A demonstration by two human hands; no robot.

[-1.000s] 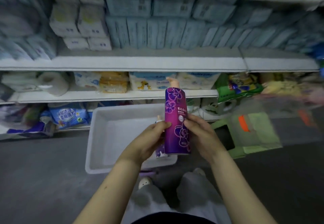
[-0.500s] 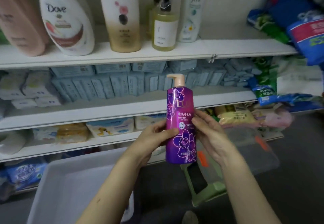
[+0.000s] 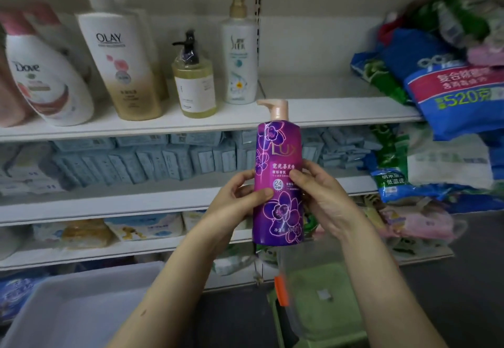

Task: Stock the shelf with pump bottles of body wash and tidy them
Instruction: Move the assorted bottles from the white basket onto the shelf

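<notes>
Standing along the top shelf (image 3: 341, 110) from the left are a white Dove bottle (image 3: 46, 75), a taller Olay bottle (image 3: 122, 66), a squat yellow bottle with a black pump (image 3: 195, 83) and a slim white bottle with a gold pump (image 3: 240, 56), which is set further back than the rest. Right of that row the shelf board lies bare as far as the heap of blue and green bags (image 3: 450, 88) at the far right.

In front of that bare stretch the purple Lux pump bottle (image 3: 278, 184) is held upright in the air. Its label faces the camera, its pink spout points left, and its pump top is level with the shelf's front edge. The left hand (image 3: 231, 206) grips its left side, thumb across the label and fingers (image 3: 240, 181) curled behind. The right hand (image 3: 324, 197) grips the right side likewise, so both sets of fingers are closed round the bottle. It is not yet on the shelf.

The step, as I judge it, is to lift and place:
- Raise the bottle until its base clears the front lip, and keep it upright.
- Set it down just right of the slim white bottle, label forward and spout to the left like its neighbours' pumps.
- Bring its front in line with the Olay and yellow bottles.
- Keep it well apart from the bags, which hang over the shelf edge and might slump onto it.
</notes>
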